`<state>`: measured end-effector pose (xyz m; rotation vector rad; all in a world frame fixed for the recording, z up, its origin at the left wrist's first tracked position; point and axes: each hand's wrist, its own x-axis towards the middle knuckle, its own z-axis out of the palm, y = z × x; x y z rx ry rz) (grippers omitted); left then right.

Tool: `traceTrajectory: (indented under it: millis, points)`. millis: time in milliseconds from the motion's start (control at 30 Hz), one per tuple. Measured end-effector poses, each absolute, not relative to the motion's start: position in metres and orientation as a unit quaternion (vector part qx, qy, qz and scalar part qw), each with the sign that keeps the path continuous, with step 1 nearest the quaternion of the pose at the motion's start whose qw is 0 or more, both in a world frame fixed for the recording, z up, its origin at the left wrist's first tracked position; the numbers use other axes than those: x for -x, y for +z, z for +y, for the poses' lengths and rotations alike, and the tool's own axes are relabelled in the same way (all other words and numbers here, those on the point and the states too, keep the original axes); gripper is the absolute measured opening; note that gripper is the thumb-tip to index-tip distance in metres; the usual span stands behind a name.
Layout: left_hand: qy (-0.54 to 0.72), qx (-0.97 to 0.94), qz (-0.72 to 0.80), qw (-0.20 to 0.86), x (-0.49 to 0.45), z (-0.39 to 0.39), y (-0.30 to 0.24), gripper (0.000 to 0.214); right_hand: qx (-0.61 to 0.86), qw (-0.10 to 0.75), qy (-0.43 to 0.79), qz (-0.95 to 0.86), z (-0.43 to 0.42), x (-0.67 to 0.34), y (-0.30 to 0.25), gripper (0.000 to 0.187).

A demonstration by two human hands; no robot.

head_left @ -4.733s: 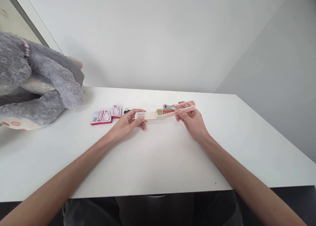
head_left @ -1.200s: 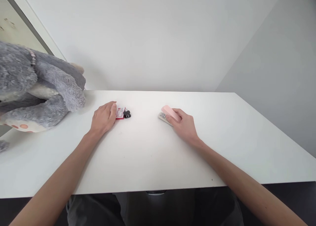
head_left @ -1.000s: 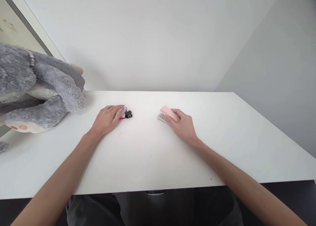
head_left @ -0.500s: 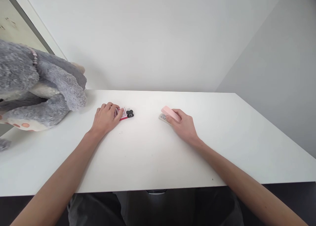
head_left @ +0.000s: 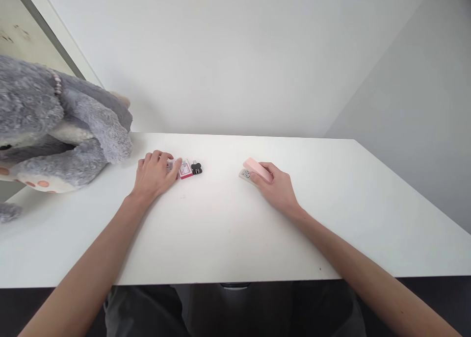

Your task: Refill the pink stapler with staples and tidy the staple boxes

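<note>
Tabletop (head_left: pixel 228 239): was white and flat, with a small dark speck (head_left: pixel 320 269) near the front edge.
Stapler (head_left: pixel 258 169): lay just right of the middle, pink arm above cream base, partly covered by the right hand (head_left: pixel 276 186).
Red-and-white boxes (head_left: pixel 186 169): lay left of the middle, partly hidden by the left hand (head_left: pixel 153 174).
Black item (head_left: pixel 196 168): lay just beside the rightmost visible box.
Gray plush toy (head_left: pixel 97 123): rested at the far left.
</note>
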<state>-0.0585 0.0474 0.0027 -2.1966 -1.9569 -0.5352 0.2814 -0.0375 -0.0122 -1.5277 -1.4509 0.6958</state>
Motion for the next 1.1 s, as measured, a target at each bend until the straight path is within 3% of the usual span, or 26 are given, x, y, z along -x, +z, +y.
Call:
traceTrajectory:
  millis: [367,600,767,967,1100]
  points:
    - [-0.220,0.743,-0.631,-0.044,0.063,0.052,0.003,0.047,0.609,0.444,0.279,-0.595,-0.036,-0.282,-0.012,0.037]
    - [-0.233,0.744,-0.612,-0.133,0.073,0.050,0.010,0.063,0.605,0.448,0.275,-0.599,-0.035,-0.282,-0.013,0.034]
    - [-0.210,0.783,-0.575,-0.106,0.081,0.051,0.008,0.082,0.600,0.447,0.279,-0.602,-0.035,-0.282,-0.012,0.034]
    - [-0.233,0.753,-0.613,-0.045,0.080,0.050,0.009,0.072,0.600,0.446,0.282,-0.600,-0.035,-0.282,-0.011,0.034]
    - [-0.235,0.744,-0.623,-0.047,0.078,0.050,0.009,0.081,0.597,0.451,0.298,-0.593,-0.036,-0.281,-0.010,0.033]
